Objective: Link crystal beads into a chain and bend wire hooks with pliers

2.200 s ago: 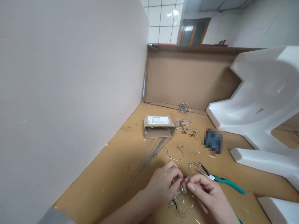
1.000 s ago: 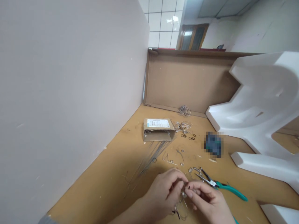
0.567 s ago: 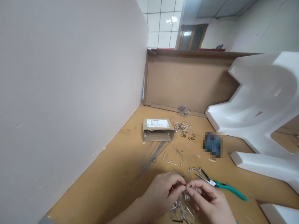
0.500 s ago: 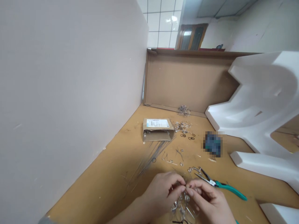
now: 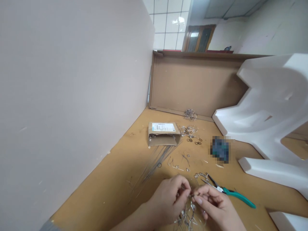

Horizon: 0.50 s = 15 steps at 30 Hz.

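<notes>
Low in the picture, my left hand [image 5: 168,199] and my right hand [image 5: 215,205] almost meet at the fingertips. Both are closed in a pinch. Between them a tiny dark piece [image 5: 192,195] shows; it is too small to name. Under the fingers there is a tangle of thin wires with clear beads [image 5: 189,216], partly hidden by the hands. I cannot tell whether it hangs from them or lies on the table. Just beyond my right hand lie green-handled long-nose pliers [image 5: 240,197], jaws spread, beside a few clear beaded pieces [image 5: 201,175].
A small labelled cardboard box [image 5: 163,127] lies open toward me. Straight thin wires [image 5: 156,162] spread before it, with black rings [image 5: 197,143] and heaped wire pieces [image 5: 189,131] to its right. White foam packing [image 5: 264,112] stands right, a pale panel [image 5: 77,96] left, cardboard [image 5: 192,83] behind.
My fingertips have parted slightly, and the small dark piece between them shows more. The tangle below has shifted a little. The pliers and box lie as before.
</notes>
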### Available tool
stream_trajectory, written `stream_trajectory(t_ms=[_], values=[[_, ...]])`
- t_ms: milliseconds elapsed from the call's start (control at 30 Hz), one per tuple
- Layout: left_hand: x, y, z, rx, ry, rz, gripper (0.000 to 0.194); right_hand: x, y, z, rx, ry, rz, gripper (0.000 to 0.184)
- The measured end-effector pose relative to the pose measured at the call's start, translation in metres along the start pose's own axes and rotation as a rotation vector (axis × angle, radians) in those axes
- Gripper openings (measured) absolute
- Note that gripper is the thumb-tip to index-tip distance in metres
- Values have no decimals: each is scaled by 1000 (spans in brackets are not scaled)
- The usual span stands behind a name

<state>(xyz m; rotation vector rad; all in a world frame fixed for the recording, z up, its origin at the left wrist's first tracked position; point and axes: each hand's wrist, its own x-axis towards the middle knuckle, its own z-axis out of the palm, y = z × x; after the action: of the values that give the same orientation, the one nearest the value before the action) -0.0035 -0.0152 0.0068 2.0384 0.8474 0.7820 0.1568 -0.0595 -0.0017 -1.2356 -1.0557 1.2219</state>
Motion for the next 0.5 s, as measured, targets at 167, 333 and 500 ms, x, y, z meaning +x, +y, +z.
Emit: stream_trajectory(t_ms=[167, 333, 500], values=[[2, 3, -5, 33, -68, 57, 11, 1, 1, -8, -50, -111, 14, 20], [1, 6, -5, -37, -96, 56, 15, 1, 5, -12, 52, -143, 35, 19], [0, 7, -3, -112, -90, 20, 17, 1, 3, -10, 179, -159, 99, 18]])
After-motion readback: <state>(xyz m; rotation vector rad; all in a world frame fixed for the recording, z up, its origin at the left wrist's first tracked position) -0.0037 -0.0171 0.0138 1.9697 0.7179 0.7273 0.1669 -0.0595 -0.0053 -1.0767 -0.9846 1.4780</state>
